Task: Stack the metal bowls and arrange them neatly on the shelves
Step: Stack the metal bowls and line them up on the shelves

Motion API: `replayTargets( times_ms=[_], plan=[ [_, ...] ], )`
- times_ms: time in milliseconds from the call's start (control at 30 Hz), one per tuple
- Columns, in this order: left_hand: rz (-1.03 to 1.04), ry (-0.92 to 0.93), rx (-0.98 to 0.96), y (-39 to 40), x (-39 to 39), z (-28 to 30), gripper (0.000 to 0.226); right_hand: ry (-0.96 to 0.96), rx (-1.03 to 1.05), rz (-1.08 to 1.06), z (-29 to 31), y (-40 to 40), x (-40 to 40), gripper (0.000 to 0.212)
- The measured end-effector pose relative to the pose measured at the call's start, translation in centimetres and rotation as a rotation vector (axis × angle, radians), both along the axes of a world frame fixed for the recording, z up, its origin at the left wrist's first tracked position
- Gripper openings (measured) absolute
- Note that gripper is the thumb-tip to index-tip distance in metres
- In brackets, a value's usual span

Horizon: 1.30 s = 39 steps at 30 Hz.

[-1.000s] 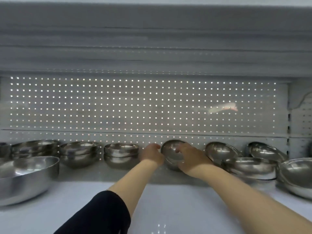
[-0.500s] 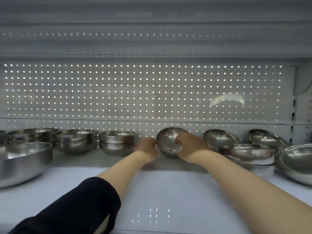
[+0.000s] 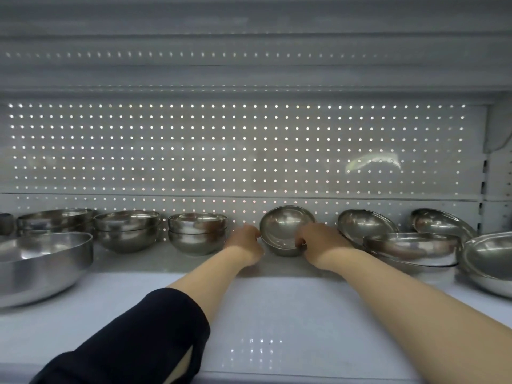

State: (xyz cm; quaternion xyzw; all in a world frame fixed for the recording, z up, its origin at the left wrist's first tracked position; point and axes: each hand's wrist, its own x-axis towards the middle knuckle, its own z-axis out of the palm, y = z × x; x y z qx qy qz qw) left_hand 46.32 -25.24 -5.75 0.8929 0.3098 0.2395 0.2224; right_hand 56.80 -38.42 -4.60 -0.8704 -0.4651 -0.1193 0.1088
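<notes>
The right hand (image 3: 318, 242) grips the near right rim of a small bowl (image 3: 286, 231), its fingers curled over the edge. The left hand (image 3: 245, 239) rests against the bowl's left rim with fingers bent; whether they actually pinch the metal cannot be told from here. The small bowl is tipped up on its side, its hollow facing the person, and sits at the back of the shelf (image 3: 277, 314) against the pegboard wall (image 3: 221, 148).

Just left of the small bowl stands a neat stack of bowls (image 3: 197, 232), and further left of it two more stacks (image 3: 127, 230) (image 3: 55, 221) in the same row. A large bowl (image 3: 41, 267) lies well to its left, nearer the front edge.

Right of the small bowl the work looks unfinished: a tilted bowl (image 3: 365, 224) leans on a wide flat-sitting bowl (image 3: 410, 248), another tilted one (image 3: 440, 221) sits behind, and a big bowl (image 3: 490, 261) lies at the far right. Roughly half seems done; the right-hand bowls likely still need nesting.
</notes>
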Motion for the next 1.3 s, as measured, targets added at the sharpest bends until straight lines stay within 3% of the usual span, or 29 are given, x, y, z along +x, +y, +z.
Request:
replayTargets(
  times_ms=[367,567,667,767,1033,1300],
  plan=[
    [0.048,0.054,-0.033,0.6,-0.1,-0.4,0.058,-0.019,0.036,0.014,0.5,0.3,-1.2,0.023],
    [0.074,0.033,-0.004,0.4,-0.7,0.0,0.025,-0.013,0.095,0.056,0.8,0.4,-2.0,0.023],
    [0.098,-0.007,0.000,0.1,-1.4,0.7,0.019,0.012,0.117,0.086,1.5,0.3,-2.7,0.021],
    [0.175,0.024,0.147,-0.4,-2.7,2.2,0.018,0.036,0.150,0.126,3.0,-0.2,-3.8,0.023],
    [0.290,-0.165,0.352,-1.8,-13.5,2.9,0.018,-0.010,0.228,0.426,5.2,-1.3,-10.7,0.020],
    [0.445,-0.126,0.292,-0.4,-22.4,0.0,0.030,-0.057,0.177,0.639,3.4,1.6,-18.9,0.013]
  ],
)
